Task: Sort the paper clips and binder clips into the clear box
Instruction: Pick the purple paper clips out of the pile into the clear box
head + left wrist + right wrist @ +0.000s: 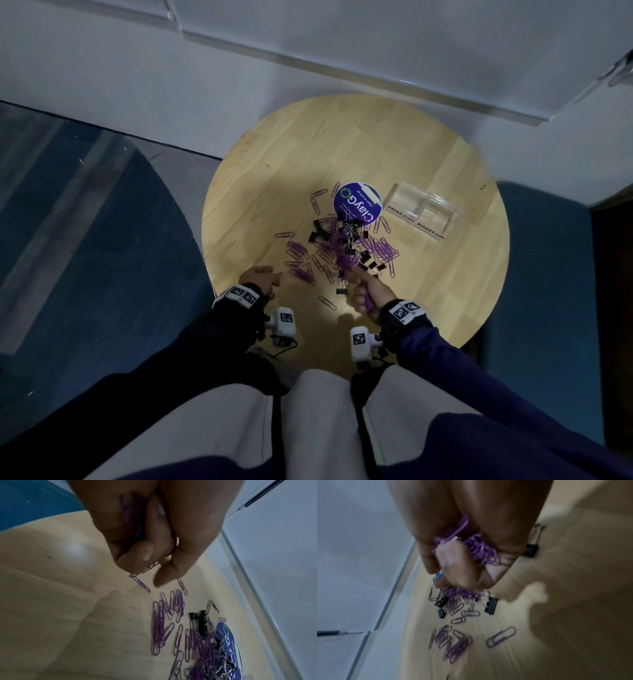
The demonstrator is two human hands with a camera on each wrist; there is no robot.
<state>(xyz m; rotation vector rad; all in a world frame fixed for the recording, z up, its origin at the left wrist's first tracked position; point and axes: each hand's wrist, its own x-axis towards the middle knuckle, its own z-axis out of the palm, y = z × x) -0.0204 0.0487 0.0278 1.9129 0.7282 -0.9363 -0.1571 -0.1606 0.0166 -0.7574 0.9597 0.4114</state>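
A: Round wooden tabletop point(274, 178), pale, lit near the middle. Beyond it at twelve o'clock?

B: Grey wall point(137, 61). Blue chairs point(534, 274) at three and nine o'clock.

A: Next down in size?

B: Clear box point(423, 209) at about two o'clock from the heap, two compartments, labelled for each kind of clip. Nothing visible inside.

A: And the round blue sticker point(358, 205)?

B: Just beside the box, at its nine o'clock, touching the far edge of the heap.

A: The heap itself?

B: Purple paper clips point(383, 248) spread across the middle of the tabletop, black binder clips point(318, 234) mixed in among them.

A: Right hand point(368, 291)?

B: At six o'clock of the heap, fingers point(458, 566) curled tight round a fistful of purple paper clips, forefinger tip down among the clips.

A: Left hand point(260, 277)?

B: At seven o'clock, near the tabletop's rim. Fingers point(137, 553) curled, a few purple paper clips tucked in the palm, thumb and forefinger pinching one more at the surface.
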